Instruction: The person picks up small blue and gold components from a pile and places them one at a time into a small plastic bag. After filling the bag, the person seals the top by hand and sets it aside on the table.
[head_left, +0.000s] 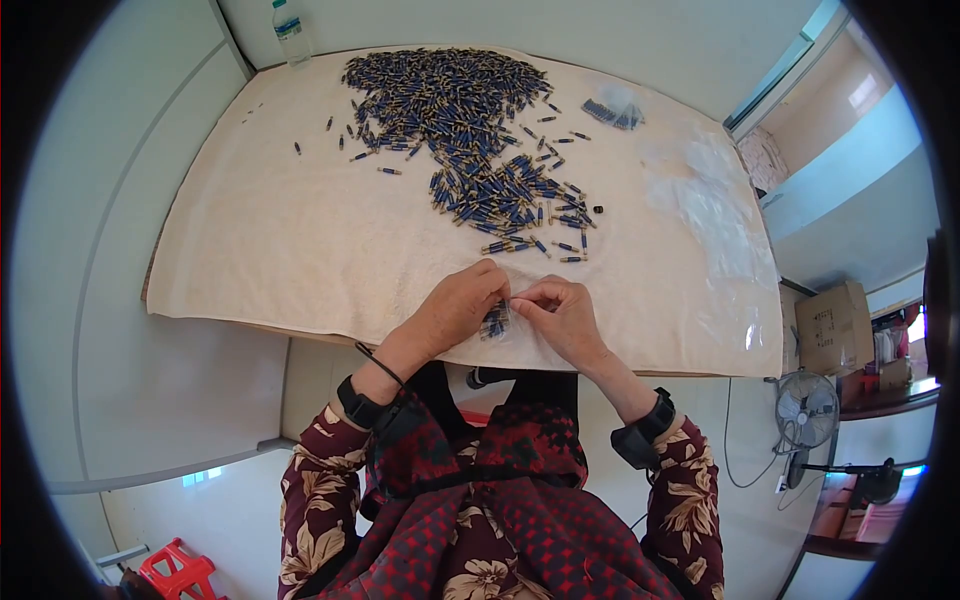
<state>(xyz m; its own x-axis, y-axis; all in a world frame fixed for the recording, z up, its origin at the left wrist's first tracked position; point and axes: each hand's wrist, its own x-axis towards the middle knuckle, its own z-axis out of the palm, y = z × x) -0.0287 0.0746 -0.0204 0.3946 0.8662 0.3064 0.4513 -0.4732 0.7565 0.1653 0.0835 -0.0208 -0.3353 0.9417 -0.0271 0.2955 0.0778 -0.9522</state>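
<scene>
Near the front edge of the cloth-covered table, a small clear bag (495,322) holds several blue and brass-coloured cylinders. My left hand (462,305) pinches the bag's top from the left. From the right, my right hand (562,318) has its thumb and index finger pressed together at the bag's upper corner, close to the left fingertips. Beyond the hands lies a large pile (440,100) of the same small cylinders, spreading toward me in a looser cluster (500,195).
Another filled bag (613,112) lies at the back right. Empty clear bags (715,220) cover the cloth's right side. A plastic bottle (290,35) stands at the back left. Beyond the table are a fan (806,408), a cardboard box (835,328) and a red stool (178,572).
</scene>
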